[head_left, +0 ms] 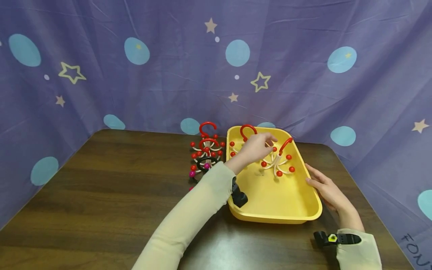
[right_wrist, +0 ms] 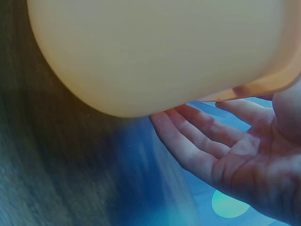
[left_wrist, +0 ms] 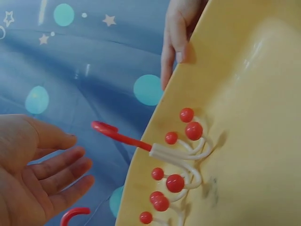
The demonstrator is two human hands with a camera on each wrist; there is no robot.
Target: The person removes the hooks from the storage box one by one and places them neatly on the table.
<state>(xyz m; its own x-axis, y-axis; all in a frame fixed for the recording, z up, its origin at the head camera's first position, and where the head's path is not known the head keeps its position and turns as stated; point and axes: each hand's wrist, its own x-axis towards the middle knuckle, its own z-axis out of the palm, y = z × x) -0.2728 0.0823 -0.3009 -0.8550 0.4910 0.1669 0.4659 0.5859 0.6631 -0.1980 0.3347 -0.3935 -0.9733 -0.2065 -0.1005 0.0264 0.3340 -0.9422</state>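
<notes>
In the head view, my left hand (head_left: 257, 147) hovers over the back of the yellow tray (head_left: 266, 204). Its fingers are loosely bent with nothing between them, beside the red hook of a multi-arm hanger (left_wrist: 176, 160). That hanger has curved cream arms tipped with red balls and lies inside the tray. A second hanger with a red hook (head_left: 248, 128) sits farther back left, partly hidden by my left hand. My right hand (head_left: 329, 191) touches the tray's right side, thumb at the rim. Its other fingers (right_wrist: 197, 146) reach out fairly straight against the outer wall.
Left of the tray, several similar hangers (head_left: 206, 144) with red or black hooks lie in a row on the brown wooden table (head_left: 101, 195), partly covered by my left sleeve. A purple patterned curtain (head_left: 175, 75) hangs behind the table.
</notes>
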